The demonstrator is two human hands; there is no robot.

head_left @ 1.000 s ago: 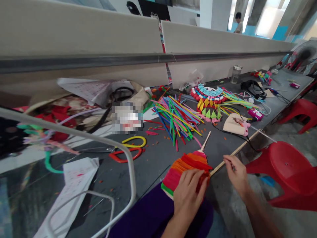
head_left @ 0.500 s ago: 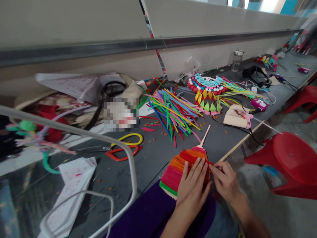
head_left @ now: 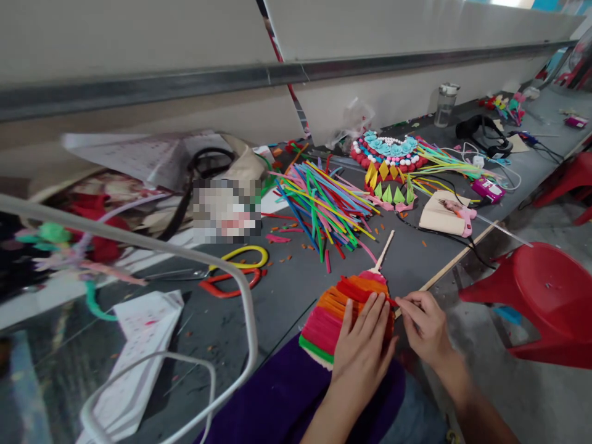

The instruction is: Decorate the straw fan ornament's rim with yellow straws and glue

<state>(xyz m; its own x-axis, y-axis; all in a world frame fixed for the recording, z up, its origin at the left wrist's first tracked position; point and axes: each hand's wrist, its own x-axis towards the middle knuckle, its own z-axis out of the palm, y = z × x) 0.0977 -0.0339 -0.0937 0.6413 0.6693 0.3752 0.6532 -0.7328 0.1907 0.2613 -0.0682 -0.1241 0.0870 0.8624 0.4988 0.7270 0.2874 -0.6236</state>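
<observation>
On my lap, over purple cloth, lies a fan-shaped piece covered in rows of fuzzy pipe cleaners, green, pink, orange and red, with a pale stem pointing away. My left hand rests flat on it, fingers stretched out over the orange and red rows. At its right edge, my right hand pinches the end of a red pipe cleaner between thumb and forefinger. The rest of that strand runs under my left fingertips.
Loose pipe cleaners are heaped on the dark table. Scissors with yellow and red handles lie left. A hot glue gun sits on a beige pad near the edge. A white tube frame crosses the left foreground. Red stools stand right.
My right fingertips have shifted slightly outward from the piece's edge, still pinching the red pipe cleaner. My left hand stays flat in place. The camera view has moved slightly.
</observation>
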